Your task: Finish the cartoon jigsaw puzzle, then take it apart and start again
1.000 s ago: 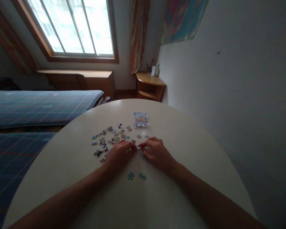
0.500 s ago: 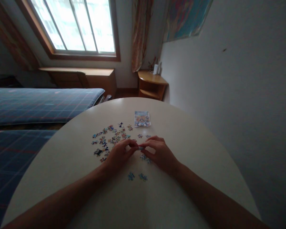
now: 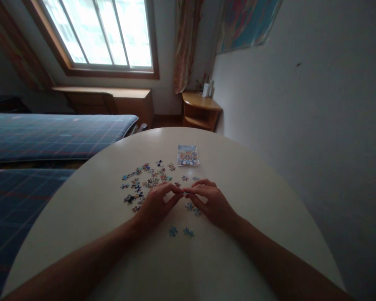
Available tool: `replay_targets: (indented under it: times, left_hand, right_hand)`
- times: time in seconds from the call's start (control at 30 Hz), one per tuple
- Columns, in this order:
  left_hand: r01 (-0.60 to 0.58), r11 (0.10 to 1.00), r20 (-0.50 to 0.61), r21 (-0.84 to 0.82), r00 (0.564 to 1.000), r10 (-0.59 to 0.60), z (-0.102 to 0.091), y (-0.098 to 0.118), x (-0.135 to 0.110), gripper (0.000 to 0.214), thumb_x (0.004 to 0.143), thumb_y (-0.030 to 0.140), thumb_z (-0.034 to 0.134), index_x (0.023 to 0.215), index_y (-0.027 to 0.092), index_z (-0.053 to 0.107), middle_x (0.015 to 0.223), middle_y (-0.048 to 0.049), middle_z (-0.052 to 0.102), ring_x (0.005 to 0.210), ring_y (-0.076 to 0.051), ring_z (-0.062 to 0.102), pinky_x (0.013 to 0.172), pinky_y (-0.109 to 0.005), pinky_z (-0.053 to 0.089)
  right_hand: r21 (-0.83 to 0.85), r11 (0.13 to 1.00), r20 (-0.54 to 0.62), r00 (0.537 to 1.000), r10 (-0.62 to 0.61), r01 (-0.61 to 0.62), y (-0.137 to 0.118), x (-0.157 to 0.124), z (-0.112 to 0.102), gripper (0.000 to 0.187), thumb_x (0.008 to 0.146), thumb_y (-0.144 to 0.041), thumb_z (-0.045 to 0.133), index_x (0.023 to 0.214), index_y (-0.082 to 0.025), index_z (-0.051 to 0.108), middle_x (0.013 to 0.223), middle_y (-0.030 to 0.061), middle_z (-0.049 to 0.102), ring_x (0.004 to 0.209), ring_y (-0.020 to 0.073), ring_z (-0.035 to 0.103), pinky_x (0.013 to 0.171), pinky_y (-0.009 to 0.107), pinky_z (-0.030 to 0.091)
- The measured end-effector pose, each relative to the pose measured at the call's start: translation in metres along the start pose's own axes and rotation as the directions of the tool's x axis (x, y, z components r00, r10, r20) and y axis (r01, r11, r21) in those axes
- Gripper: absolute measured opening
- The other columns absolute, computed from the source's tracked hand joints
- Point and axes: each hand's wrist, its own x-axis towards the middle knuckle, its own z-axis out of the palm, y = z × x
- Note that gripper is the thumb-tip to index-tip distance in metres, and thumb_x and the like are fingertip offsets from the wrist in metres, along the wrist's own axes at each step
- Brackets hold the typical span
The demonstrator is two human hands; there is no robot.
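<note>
Loose pieces (image 3: 141, 184) lie scattered centre-left on the round table (image 3: 253, 200). Left hand (image 3: 155, 205) and right hand (image 3: 213, 205) meet mid-frame, both pinching one small puzzle piece (image 3: 184, 192), barely showing. Light, thin card, I'd judge, its tabs easily bent; best held by the edges.

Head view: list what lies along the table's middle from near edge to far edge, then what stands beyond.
Two loose puzzle pieces → left hand and right hand side by side, fingertips meeting → picture card → table rim → wooden corner shelf. The scattered pieces overlap the hands in depth, so omitted.
</note>
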Motion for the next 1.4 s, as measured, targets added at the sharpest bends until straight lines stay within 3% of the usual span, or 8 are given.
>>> replay_targets:
  times: [0.17, 0.37, 0.53, 0.87, 1.4]
  left_hand:
    - [-0.060, 0.998, -0.041, 0.019, 0.997, 0.061, 0.000, 0.001, 0.000, 0.012, 0.093, 0.029, 0.063, 0.086, 0.021, 0.068, 0.082, -0.0014, 0.072, 0.075, -0.016, 0.068, 0.074, -0.029, 0.052]
    - [-0.170, 0.983, -0.050, 0.063, 0.984, 0.174, 0.000, -0.002, 0.000, 0.008, 0.090, 0.024, 0.067, 0.083, 0.021, 0.065, 0.084, -0.0016, 0.072, 0.080, -0.017, 0.067, 0.078, -0.031, 0.051]
    - [-0.237, 0.967, -0.022, 0.096, 0.971, 0.240, 0.000, -0.005, -0.001, 0.007, 0.089, 0.022, 0.069, 0.083, 0.021, 0.065, 0.085, -0.0008, 0.073, 0.082, -0.017, 0.067, 0.081, -0.032, 0.050]
    - [-0.144, 0.968, -0.015, 0.207, 0.988, 0.151, 0.000, -0.002, -0.002, 0.006, 0.090, 0.027, 0.068, 0.087, 0.022, 0.066, 0.081, -0.0001, 0.070, 0.077, -0.017, 0.065, 0.077, -0.031, 0.050]
    - [-0.156, 0.965, 0.027, 0.212, 0.988, 0.154, 0.000, -0.009, -0.002, 0.011, 0.095, 0.027, 0.060, 0.097, 0.024, 0.071, 0.089, -0.0019, 0.074, 0.082, -0.017, 0.069, 0.080, -0.032, 0.054]
  right_hand:
    - [0.018, 1.000, -0.027, 1.000, -0.015, 0.016, -0.001, 0.000, -0.001, 0.020, 0.091, -0.024, 0.064, 0.108, -0.026, 0.074, 0.092, 0.0042, 0.076, 0.097, 0.0212, 0.064, 0.089, 0.039, 0.047]
    - [0.177, 0.977, -0.044, 0.991, 0.127, -0.117, -0.005, 0.000, -0.003, 0.018, 0.086, -0.027, 0.069, 0.104, -0.025, 0.074, 0.097, 0.0053, 0.072, 0.094, 0.0193, 0.067, 0.087, 0.036, 0.052]
    - [0.236, 0.958, -0.027, 0.984, 0.176, -0.165, -0.006, 0.000, -0.004, 0.019, 0.085, -0.026, 0.069, 0.103, -0.023, 0.072, 0.095, 0.0039, 0.073, 0.089, 0.0178, 0.068, 0.086, 0.034, 0.052]
    - [0.243, 0.950, -0.007, 0.979, 0.206, -0.198, -0.007, 0.002, -0.004, 0.023, 0.085, -0.023, 0.066, 0.106, -0.024, 0.074, 0.092, 0.0039, 0.073, 0.087, 0.0175, 0.067, 0.084, 0.034, 0.051]
    - [0.157, 0.963, 0.032, 0.975, 0.218, -0.220, -0.001, 0.000, -0.007, 0.016, 0.079, -0.026, 0.076, 0.094, -0.023, 0.074, 0.089, 0.0029, 0.072, 0.087, 0.0181, 0.067, 0.083, 0.033, 0.050]
